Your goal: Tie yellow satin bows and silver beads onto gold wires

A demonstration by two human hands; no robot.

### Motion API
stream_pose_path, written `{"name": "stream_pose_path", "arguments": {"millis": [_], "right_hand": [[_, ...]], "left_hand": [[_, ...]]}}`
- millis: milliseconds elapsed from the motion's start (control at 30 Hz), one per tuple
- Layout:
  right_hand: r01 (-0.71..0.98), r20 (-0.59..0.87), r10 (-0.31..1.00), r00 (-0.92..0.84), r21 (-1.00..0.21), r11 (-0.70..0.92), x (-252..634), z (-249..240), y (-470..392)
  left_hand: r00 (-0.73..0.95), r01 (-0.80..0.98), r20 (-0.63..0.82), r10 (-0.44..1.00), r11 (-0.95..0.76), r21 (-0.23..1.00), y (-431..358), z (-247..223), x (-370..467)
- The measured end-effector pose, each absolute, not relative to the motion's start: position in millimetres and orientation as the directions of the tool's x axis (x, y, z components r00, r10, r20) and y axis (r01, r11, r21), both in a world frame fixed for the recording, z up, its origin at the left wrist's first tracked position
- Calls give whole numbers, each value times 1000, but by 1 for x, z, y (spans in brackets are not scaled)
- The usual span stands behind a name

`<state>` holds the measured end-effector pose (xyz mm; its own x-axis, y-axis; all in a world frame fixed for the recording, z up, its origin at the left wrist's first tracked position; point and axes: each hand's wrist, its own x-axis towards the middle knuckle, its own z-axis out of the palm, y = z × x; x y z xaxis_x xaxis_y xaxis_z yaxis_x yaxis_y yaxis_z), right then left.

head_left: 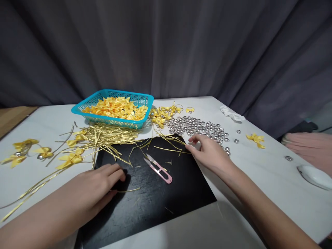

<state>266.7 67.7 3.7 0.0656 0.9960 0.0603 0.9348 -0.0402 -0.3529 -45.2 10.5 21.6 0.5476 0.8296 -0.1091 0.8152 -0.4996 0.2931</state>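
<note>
My left hand (102, 185) rests low over the left side of a black mat (192, 186), fingers curled. A short gold cord (129, 190) sticks out from between its thumb and fingers. My right hand (209, 152) is at the mat's upper right corner, thumb and index finger apart and seemingly holding nothing. Its fingertips are beside loose gold cords (169, 149) and a spread of small silver domed pieces (192, 126). Between the hands lie pink thread snips (158, 170), blades pointing up and left. Cord scraps are scattered on the mat.
A blue basket (111, 121) of yellow ribbon pieces (119, 107) stands behind a heap of gold cords (111, 136). Yellow ribbon bows (71, 159) lie left, more (162, 116) beside the basket. Crumpled tissue (231, 113) and a white dish-like object (315, 177) are at right.
</note>
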Motion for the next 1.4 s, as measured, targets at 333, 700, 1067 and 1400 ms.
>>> {"name": "stream_pose_path", "arguments": {"millis": [333, 700, 1067, 1400], "right_hand": [[977, -54, 997, 61, -202, -70, 257, 3, 62], [971, -105, 991, 80, -218, -101, 256, 6, 62], [972, -82, 993, 83, -212, -99, 254, 3, 61], [973, -84, 993, 81, -210, -97, 255, 4, 60]], "left_hand": [[595, 803, -251, 764, -553, 222, 10, 14, -46], [544, 837, -246, 802, -497, 231, 12, 10, -62], [644, 762, -216, 734, -589, 271, -18, 2, -54], [608, 794, -214, 765, -576, 195, -16, -19, -79]]}}
